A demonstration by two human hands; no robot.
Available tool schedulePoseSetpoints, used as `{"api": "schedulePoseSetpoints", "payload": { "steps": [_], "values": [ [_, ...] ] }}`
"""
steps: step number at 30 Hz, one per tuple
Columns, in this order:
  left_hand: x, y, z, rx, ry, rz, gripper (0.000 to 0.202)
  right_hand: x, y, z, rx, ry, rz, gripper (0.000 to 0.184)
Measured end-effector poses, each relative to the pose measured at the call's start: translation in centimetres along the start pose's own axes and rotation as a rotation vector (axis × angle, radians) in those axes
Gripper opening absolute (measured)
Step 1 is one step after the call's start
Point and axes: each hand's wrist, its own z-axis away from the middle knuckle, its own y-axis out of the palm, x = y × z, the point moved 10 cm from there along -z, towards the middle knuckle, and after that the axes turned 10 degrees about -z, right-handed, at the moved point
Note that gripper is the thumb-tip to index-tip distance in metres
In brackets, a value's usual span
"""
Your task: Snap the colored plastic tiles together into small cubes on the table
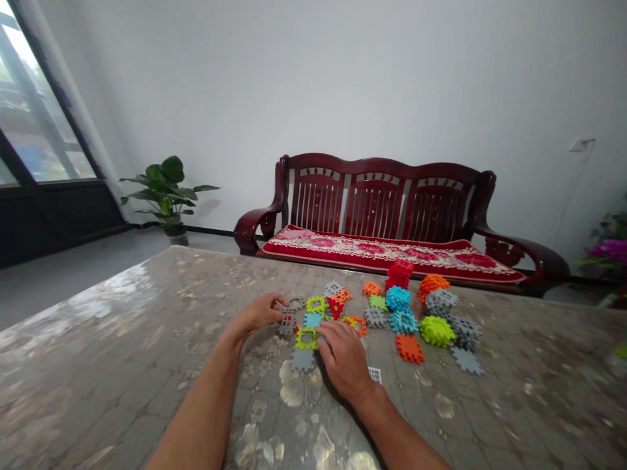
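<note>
Flat interlocking plastic tiles lie joined on the table in front of me. In this layout are a lime frame tile (316, 304), a light blue tile (312, 320), a second lime tile (305, 338) with a round opening and a solid grey tile (303, 359). My left hand (264, 312) has its fingers curled at the left edge of a grey window tile (287, 320) with red in it. My right hand (344, 356) is closed beside the lower lime tile; a bit of blue shows under its fingertips, mostly hidden.
Stacks of tiles stand to the right: red (399, 274), blue (402, 320), lime (437, 331), grey (465, 331) and orange (433, 286). A single orange tile (409, 348) lies near them. Behind the patterned table (196, 294) is a wooden bench (375, 196).
</note>
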Motion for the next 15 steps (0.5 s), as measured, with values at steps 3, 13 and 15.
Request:
{"api": "schedulePoseSetpoints", "payload": {
  "steps": [3,13,15],
  "values": [
    [-2.2,1.2,-0.1,0.008,0.130,0.291,0.031,-0.7,-0.7,0.0,-0.066,0.039,-0.099,0.027],
    [-7.2,4.5,0.4,0.029,0.340,0.693,0.027,-3.3,-0.8,0.0,-0.174,0.181,-0.366,0.040],
    [-7.6,4.7,0.4,0.019,0.355,0.712,0.029,-3.4,-0.9,0.0,-0.188,0.171,-0.383,0.038]
  ]
}}
